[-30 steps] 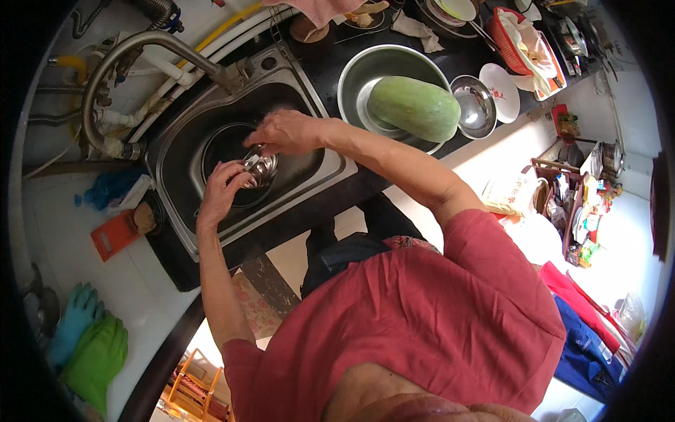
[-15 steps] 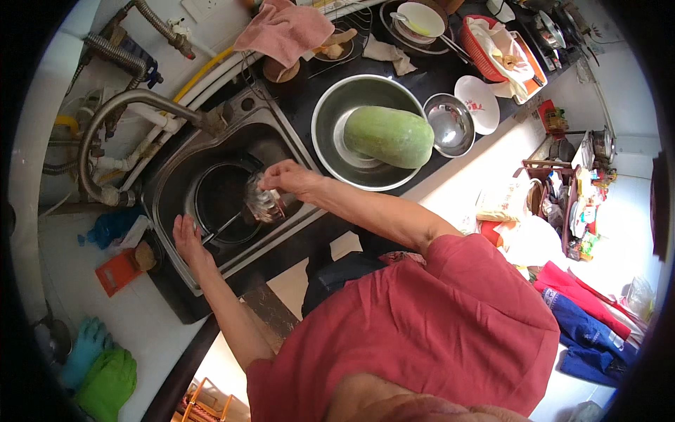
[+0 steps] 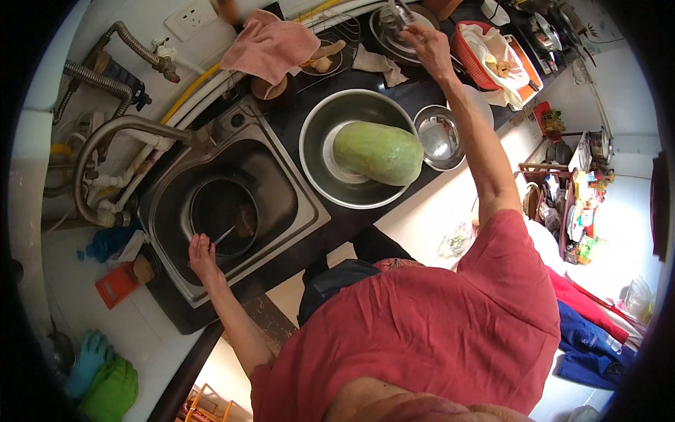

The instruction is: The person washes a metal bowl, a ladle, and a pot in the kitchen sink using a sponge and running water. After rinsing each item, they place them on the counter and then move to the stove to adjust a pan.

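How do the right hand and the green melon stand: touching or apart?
Apart: the head view shows dark counter and the rim of the metal basin between the right hand and the green melon.

No word, number, brand or sign can be read anywhere in the head view; the small packets point(image 3: 582, 243) at the right look printed, in patches of red, green, yellow and white, but are too small and too brightly lit for any lettering to be made out. The blue cloth point(image 3: 590, 352) near the right edge bears a pale patch, and whether that is a label, print or a reflection cannot be told. The clear bag point(image 3: 457, 241) low beside the counter shows green and whitish patches, with no characters distinct enough to read
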Motion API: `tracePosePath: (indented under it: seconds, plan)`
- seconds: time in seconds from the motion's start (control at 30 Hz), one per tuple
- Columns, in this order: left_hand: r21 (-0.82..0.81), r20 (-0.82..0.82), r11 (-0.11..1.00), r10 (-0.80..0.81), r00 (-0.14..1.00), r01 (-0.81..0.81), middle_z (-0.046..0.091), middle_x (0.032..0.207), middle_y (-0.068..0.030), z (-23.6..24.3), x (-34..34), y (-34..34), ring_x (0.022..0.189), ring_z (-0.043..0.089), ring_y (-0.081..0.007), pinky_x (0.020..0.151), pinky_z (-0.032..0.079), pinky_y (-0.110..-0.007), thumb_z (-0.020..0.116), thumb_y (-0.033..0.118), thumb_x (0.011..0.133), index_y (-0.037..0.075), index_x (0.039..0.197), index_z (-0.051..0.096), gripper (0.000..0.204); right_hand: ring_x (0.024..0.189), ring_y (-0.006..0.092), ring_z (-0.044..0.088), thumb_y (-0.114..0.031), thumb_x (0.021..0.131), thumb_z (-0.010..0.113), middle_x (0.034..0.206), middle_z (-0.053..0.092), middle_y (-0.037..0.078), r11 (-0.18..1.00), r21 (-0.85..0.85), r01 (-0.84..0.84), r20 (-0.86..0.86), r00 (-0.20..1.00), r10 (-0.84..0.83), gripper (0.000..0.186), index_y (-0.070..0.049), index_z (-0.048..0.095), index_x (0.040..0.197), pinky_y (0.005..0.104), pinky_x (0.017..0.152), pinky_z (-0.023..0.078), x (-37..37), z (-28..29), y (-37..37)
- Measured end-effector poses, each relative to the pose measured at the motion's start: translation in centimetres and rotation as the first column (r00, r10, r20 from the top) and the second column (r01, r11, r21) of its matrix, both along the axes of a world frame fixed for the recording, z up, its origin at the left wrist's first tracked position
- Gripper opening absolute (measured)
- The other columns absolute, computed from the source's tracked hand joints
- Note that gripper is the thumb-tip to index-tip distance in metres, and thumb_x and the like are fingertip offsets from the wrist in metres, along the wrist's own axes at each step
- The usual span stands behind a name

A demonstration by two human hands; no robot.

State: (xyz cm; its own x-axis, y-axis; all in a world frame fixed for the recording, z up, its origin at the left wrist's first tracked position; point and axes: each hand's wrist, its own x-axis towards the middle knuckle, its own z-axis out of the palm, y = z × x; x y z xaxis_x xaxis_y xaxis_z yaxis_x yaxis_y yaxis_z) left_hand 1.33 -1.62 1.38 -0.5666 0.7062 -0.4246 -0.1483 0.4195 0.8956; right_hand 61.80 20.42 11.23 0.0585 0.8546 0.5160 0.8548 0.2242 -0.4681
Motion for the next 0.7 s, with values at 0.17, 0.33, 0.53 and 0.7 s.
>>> tracePosePath:
  seconds: [0.17,0.33,0.53,0.7]
  plan:
    - [-0.009,0.029,0.999,-0.045,0.999,0.045,0.058,0.122,-0.0108,-0.8,0.3,-0.5,0.114,0.055,-0.0199,0.097,0.045,-0.035,0.063,0.017,0.091,0.002,0.128,0.05,0.043,0.084,0.0316,0.063,-0.023,0.082,0.063,0.085,0.066,0.013,0.989,0.002,0.145,0.468,0.874,-0.13,0.018,-0.007,0.067,0.088,0.0418,0.069,0.05,5.9,-3.7,3.8]
    - [-0.046,-0.001,0.997,-0.056,0.998,0.056,0.058,0.121,-0.0103,-0.4,1.4,-0.5,0.112,0.056,-0.0192,0.096,0.046,-0.034,0.064,0.019,0.09,0.001,0.126,0.051,0.042,0.084,0.0295,0.063,-0.021,0.079,0.063,0.084,0.067,0.01,0.985,-0.009,0.17,0.677,0.727,-0.119,0.014,-0.007,0.066,0.081,0.0412,0.073,0.049,7.6,-6.0,5.5]
    - [-0.055,0.035,0.997,-0.043,0.998,0.045,0.059,0.12,-0.0102,-0.8,1.9,-0.6,0.108,0.057,-0.0182,0.095,0.046,-0.033,0.065,0.017,0.089,0.001,0.126,0.051,0.043,0.088,0.0295,0.062,-0.024,0.077,0.066,0.088,0.067,0.01,0.988,-0.04,0.15,0.636,0.766,-0.091,0.019,-0.008,0.063,0.085,0.0429,0.079,0.047,7.2,-7.1,6.1]
    - [-0.053,0.041,0.997,-0.05,0.998,0.052,0.059,0.12,-0.0098,-1.3,2.0,-0.8,0.113,0.056,-0.019,0.096,0.045,-0.034,0.065,0.019,0.089,0.002,0.124,0.053,0.041,0.094,0.0311,0.06,-0.03,0.076,0.069,0.097,0.065,0.013,0.964,0.267,0.018,0.563,0.809,-0.171,0.033,-0.009,0.063,0.1,0.0458,0.087,0.044,4.9,-6.4,8.0]
